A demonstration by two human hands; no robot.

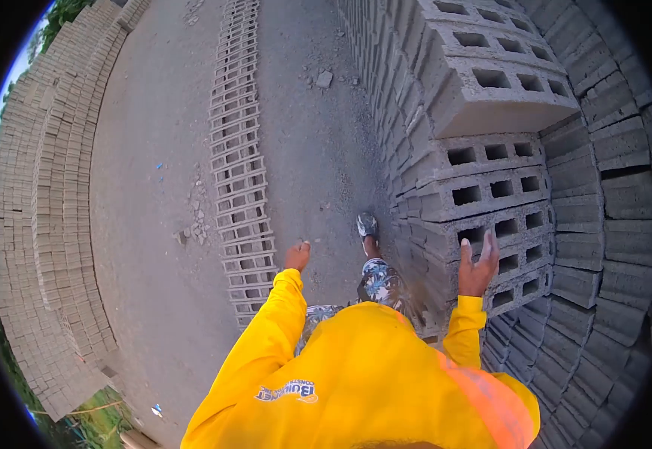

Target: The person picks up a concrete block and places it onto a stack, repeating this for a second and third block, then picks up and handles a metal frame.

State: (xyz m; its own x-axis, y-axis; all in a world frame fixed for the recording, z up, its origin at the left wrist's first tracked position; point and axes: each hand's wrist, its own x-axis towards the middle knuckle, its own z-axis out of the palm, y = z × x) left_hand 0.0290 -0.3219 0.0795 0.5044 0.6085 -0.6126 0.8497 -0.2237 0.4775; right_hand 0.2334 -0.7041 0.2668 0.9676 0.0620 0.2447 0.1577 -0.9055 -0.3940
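My right hand (479, 268) is raised beside the stacked hollow blocks (470, 215), thumb and fingers apart, with nothing in it. Whether its fingertips touch the block face is hard to tell. My left hand (297, 256) hangs over the ground, its fingers curled in; anything small inside them cannot be made out. Left of it, a long row of hollow blocks (242, 187) lies on the ground with the cavities facing up. Both arms are in yellow sleeves.
A tall stack of blocks (603, 172) rises on the right, with one block (483, 112) jutting out near its top. Long block stacks (60, 194) line the far left. Rubble (200, 213) and a loose stone (324, 78) lie on the ground. My shoe (367, 224) is ahead.
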